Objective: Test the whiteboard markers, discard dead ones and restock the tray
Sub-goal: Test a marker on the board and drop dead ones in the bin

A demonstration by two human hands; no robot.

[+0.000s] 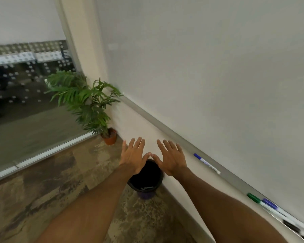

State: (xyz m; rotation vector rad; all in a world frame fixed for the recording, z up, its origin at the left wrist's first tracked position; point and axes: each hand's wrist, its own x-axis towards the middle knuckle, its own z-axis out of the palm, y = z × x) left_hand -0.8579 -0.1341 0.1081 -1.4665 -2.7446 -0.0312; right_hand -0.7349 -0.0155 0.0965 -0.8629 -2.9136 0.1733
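Head view: both hands, left (134, 156) and right (171, 157), are held flat with fingers spread, thumbs nearly touching, nothing gripped, above the black bin (146, 179) at lower centre. Markers (206, 163) are seen on the tray (235, 179) at right. Discarding seems finished; next, a marker must be reached for along the tray.

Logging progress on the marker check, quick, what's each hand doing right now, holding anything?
Left hand: open, fingers spread, empty, above the round black bin.
Right hand: open, fingers spread, empty.
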